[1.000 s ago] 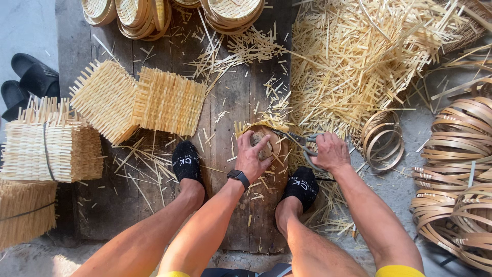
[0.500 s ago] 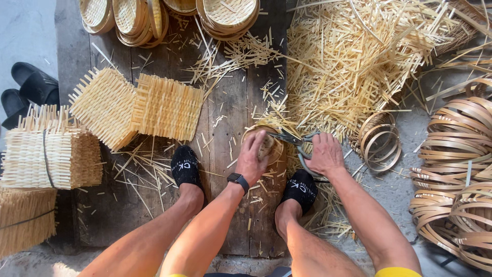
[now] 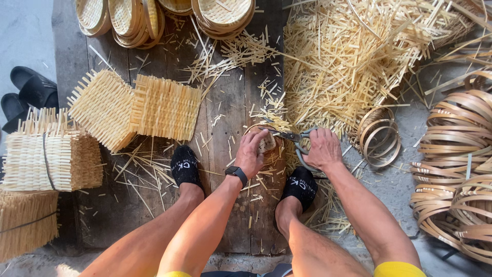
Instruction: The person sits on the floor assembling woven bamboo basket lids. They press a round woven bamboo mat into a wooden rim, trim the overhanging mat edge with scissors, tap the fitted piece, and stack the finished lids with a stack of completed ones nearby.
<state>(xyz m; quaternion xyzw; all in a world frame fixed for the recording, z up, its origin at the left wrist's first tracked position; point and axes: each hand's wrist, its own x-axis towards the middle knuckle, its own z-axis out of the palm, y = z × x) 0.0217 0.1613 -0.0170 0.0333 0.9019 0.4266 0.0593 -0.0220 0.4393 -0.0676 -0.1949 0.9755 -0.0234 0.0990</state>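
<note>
We're pinning the small woven basket [image 3: 266, 143] down under our left hand [image 3: 252, 154] fingers while our right hand [image 3: 322, 149] fingers are clamping the scissors [image 3: 294, 137] just beside them, so a slip is probably risking nicked fingertips.

Two loose woven square mats [image 3: 102, 107] [image 3: 165, 107] lie on the wooden boards, and two tied bundles of mats [image 3: 48, 159] [image 3: 25, 220] sit at the left. Two black sandals [image 3: 31, 92], two black socks [image 3: 185, 165] [image 3: 300, 187], one pair of scissors [image 3: 297, 141] and one wristwatch [image 3: 236, 173] are in view
</note>
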